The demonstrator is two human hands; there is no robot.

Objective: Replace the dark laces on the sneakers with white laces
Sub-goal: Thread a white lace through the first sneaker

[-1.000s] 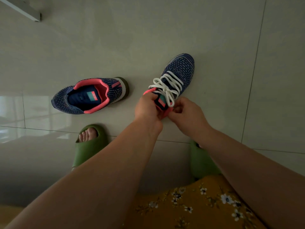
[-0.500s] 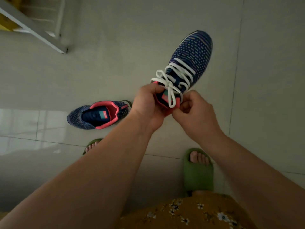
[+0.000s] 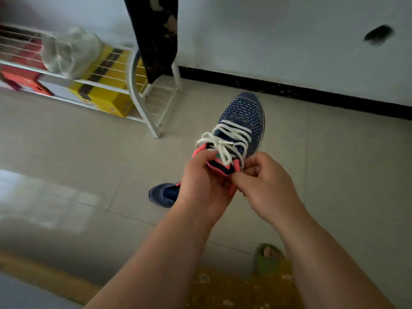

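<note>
Here both hands grip the white-laced sneaker aloft.

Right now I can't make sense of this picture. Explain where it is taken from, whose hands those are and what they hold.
The camera sits on a person's head and looks down, so the two bare arms are that person's own. The left hand and the right hand hold up a blue sneaker by its pink heel end. White laces, tied in a bow, are threaded through it. The second sneaker lies on the tiled floor, partly hidden behind the left hand. Further back stands a white rack with boxes.
</note>
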